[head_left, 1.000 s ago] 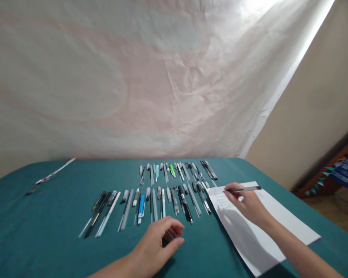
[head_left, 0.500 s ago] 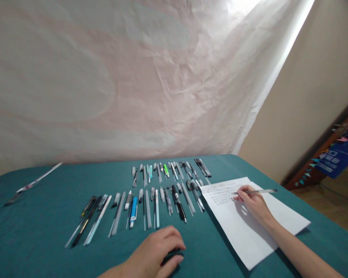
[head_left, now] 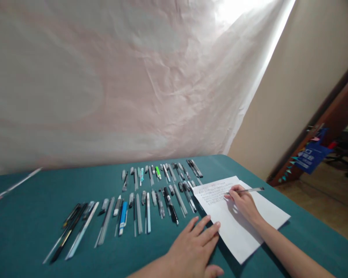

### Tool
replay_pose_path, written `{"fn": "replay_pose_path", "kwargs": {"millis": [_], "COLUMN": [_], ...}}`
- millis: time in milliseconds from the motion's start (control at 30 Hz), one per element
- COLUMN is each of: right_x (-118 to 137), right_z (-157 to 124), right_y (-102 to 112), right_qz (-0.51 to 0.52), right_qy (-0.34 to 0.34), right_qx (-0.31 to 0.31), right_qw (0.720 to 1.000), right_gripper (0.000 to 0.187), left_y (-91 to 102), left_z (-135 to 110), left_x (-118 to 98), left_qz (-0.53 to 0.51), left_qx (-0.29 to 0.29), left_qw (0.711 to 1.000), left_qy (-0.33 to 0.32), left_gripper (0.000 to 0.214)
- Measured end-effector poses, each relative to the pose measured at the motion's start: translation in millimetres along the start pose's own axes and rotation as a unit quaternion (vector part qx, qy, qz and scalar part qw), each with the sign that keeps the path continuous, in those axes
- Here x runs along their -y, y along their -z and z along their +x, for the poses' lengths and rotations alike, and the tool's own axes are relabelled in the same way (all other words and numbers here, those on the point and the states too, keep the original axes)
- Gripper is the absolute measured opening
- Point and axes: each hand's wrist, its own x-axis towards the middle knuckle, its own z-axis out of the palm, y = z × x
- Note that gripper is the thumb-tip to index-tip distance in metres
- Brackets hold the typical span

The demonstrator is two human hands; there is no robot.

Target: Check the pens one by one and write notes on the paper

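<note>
My right hand (head_left: 245, 204) pinches a slim clear-barrelled pen (head_left: 254, 189) over a white sheet of paper (head_left: 234, 239). The pen slants back to the right, and its tip is near lines of small dark handwriting on the upper left of the sheet. My left hand (head_left: 193, 245) lies palm down with its fingers spread, holding nothing. Its fingertips reach the sheet's left edge; whether they press on it I cannot tell. Beyond that hand, a black pen (head_left: 170, 205) lies at the right of the front row of pen parts.
Two rows of pens, caps and barrels lie on the green tablecloth (head_left: 84, 185), among them a blue pen (head_left: 123, 217) and a green piece (head_left: 158, 172). A thin pale stick (head_left: 16, 185) lies far left. A pale curtain (head_left: 118, 96) hangs behind; a blue bag (head_left: 311, 157) hangs at right.
My left hand has moved right to the paper's edge and spread its fingers. My right hand still holds the pen at the writing. The view has turned slightly right.
</note>
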Motion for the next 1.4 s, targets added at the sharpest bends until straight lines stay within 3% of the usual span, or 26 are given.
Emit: {"fn": "replay_pose_path", "kwargs": {"millis": [100,233,667,1400], "right_x": [2.9,4.2,-4.8,-5.2], "right_z": [1.6,4.2,3.8,4.6], "right_y": [1.7,9.0,20.3,20.7], "right_qz": [0.008,-0.004,-0.132,-0.188], "right_qy": [0.003,0.008,0.07,0.101], "right_qx": [0.025,0.044,0.025,0.028], "right_qw": [1.0,0.999,0.988,0.977], "right_gripper": [0.014,0.015,0.015,0.014], "left_y": [0.4,-0.4,-2.9,3.4], "left_z": [-1.3,-3.0,-3.0,-3.7], "left_x": [2.3,3.0,2.1,-1.7], "left_qz": [-0.03,-0.037,-0.032,-0.049], "left_qx": [0.017,0.021,0.004,0.005], "left_qw": [0.999,0.999,0.999,0.998], "left_qy": [0.017,0.032,0.035,0.05], "left_gripper": [0.067,0.056,0.033,0.03]}}
